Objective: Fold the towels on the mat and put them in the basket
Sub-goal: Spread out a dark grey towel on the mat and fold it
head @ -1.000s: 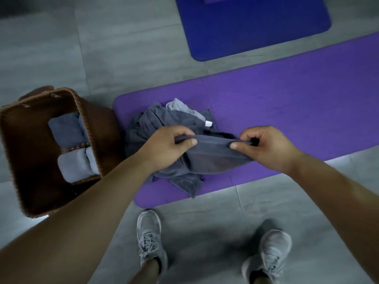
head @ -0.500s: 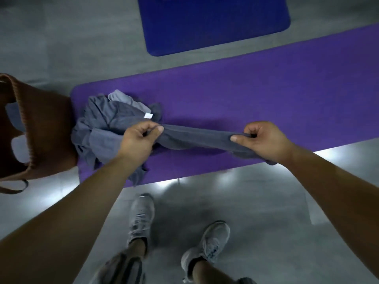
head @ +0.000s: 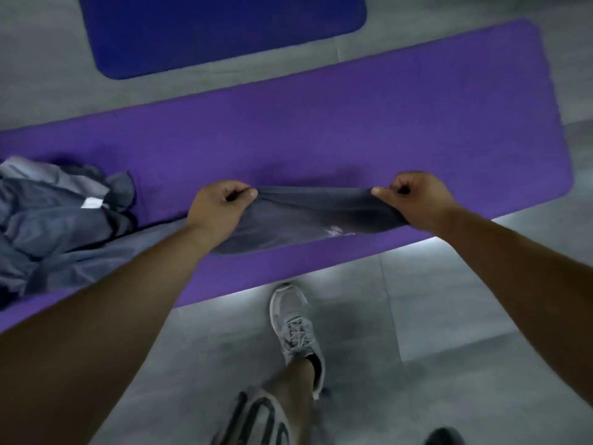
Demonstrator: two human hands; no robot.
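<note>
Towel [head: 308, 216] stretched between left hand [head: 218, 210] and right hand [head: 417, 200] (both pinching).

The towel [head: 305, 216] hangs over the mat [head: 288, 123] near its front edge, held between the left hand [head: 215, 207] and the right hand [head: 417, 200]. A pile [head: 48, 220] lies on the mat's left end (partly out of view). Behind the mat, apart from it, lies a second mat [head: 224, 27]; before the mat stands a shoe [head: 295, 329].
</note>
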